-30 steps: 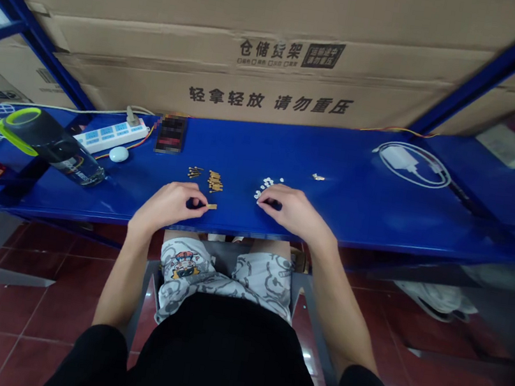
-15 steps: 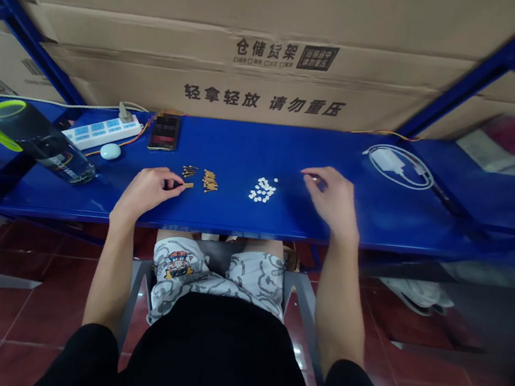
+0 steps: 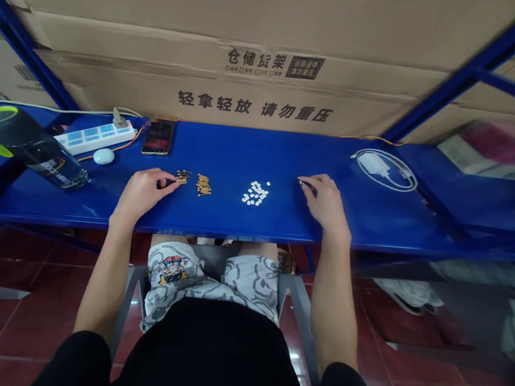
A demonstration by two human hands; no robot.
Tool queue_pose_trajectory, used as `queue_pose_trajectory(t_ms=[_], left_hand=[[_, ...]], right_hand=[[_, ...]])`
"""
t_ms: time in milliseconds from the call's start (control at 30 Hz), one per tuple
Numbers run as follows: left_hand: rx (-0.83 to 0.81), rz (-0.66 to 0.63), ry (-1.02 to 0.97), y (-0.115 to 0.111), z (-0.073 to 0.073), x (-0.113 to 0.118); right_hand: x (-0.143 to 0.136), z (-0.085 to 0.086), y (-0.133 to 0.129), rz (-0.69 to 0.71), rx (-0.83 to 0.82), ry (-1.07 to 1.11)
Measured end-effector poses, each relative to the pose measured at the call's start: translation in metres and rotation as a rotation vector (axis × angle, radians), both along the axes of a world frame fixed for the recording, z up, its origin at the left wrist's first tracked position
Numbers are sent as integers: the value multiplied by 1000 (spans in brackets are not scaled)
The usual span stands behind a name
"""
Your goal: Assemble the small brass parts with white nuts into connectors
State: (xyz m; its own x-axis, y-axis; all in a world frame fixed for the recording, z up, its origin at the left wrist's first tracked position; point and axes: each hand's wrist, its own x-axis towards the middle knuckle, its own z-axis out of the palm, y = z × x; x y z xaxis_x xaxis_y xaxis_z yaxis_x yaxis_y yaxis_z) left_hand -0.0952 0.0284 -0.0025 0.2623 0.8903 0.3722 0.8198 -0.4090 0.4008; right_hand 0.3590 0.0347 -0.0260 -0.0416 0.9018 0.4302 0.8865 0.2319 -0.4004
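Note:
My left hand (image 3: 144,194) is closed in a pinch over the left part of the blue tabletop. Between its fingertips is a small brass-coloured stick-like piece (image 3: 180,181). Just beyond it lie several thin dark-tipped pins (image 3: 183,173), and to their right a small cluster of brass-coloured pieces (image 3: 203,186). Farther right is a loose group of small white pieces (image 3: 255,194), one of them apart from the others. To the right of those, my right hand (image 3: 326,202) is pinched shut, with a tiny dark object at its fingertips, too small to name.
A dark bottle with a lime-green loop (image 3: 41,151) lies at left by a white power strip (image 3: 94,137), a round pale object (image 3: 103,156) and a phone (image 3: 159,136). A coiled white cable (image 3: 407,177) with an adapter is at right. Cardboard (image 3: 264,20) stands behind.
My left hand has the same pinch, its piece now closer to the pins. My right hand has turned slightly, and the small dark object at its fingertips shows more. The view has shifted slightly.

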Motion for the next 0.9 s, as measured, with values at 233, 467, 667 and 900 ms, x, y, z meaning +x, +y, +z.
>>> queue_pose_trajectory(t_ms=[233, 467, 667, 900], left_hand=[[5, 22, 5, 3, -3, -1], [14, 38, -17, 4, -5, -1], [17, 47, -31, 4, -4, -1], [17, 38, -29, 2, -4, 0]], right_hand=[[-2, 5, -1, -1, -13, 70], [2, 27, -19, 3, -232, 105], [-8, 46, -38, 133, -344, 85], [-59, 58, -51, 299, -422, 14]])
